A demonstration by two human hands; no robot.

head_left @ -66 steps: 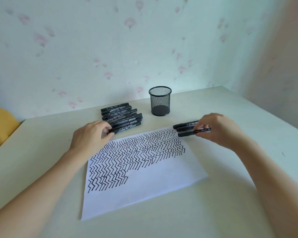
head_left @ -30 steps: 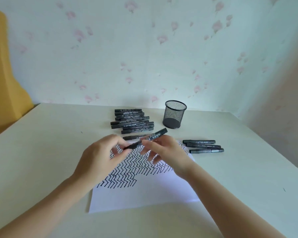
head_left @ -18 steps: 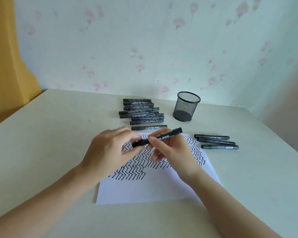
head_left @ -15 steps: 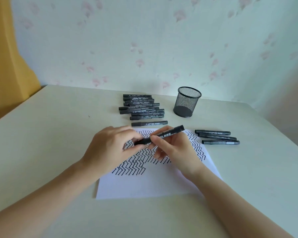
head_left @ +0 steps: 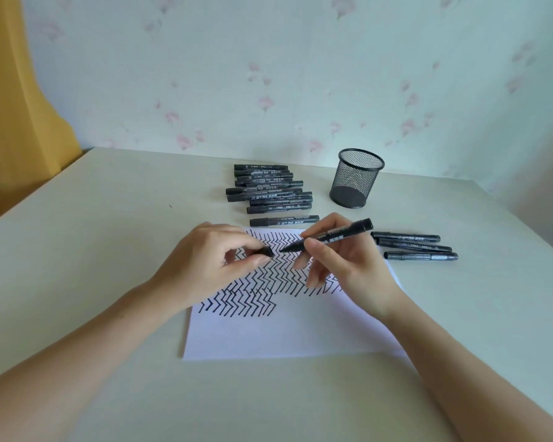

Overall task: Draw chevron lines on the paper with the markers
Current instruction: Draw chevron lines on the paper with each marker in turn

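One black marker [head_left: 329, 238] was gripped in the right hand [head_left: 348, 266], slanted above the sheet with its bare tip pointing left toward the left hand [head_left: 211, 266], which pinched the black cap [head_left: 264, 251] between thumb and fingers just short of that tip. Both hands were over the white paper [head_left: 284, 333], lying on the cream table [head_left: 93, 250] with its far half filled with black chevron lines [head_left: 253, 301] and its near half blank. Beyond the paper's far edge lay a single marker [head_left: 284, 221], and farther still a loose pile of markers [head_left: 267, 189]. To the right of the hands three markers [head_left: 415, 247] lay side by side just off the sheet. A black mesh pen cup [head_left: 355, 178] stood upright right of the pile, near the floral wallpaper [head_left: 300, 74], and a yellow curtain [head_left: 10, 106] hung at far left.
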